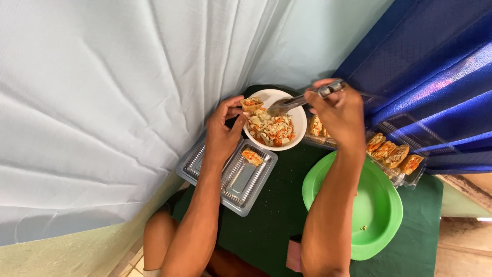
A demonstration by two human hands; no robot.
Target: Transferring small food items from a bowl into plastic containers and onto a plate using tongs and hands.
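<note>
My left hand (223, 131) holds a small filled pastry cup (252, 104) over the rim of a white bowl (300, 134) of shredded orange and pale filling. My right hand (335, 110) grips metal tongs (294, 101) whose tip reaches into the bowl. Below my left hand lies an open clear plastic tray (241, 177) with one filled pastry (251, 156) in it. Right of the bowl sits another clear tray (405, 169) with several filled pastries.
A green plastic plate (376, 210) rests on the dark green cloth (271, 215) under my right forearm. A pale curtain (102, 102) hangs at the left and blue fabric (435, 66) at the right. A small pink object (293, 256) lies near the front.
</note>
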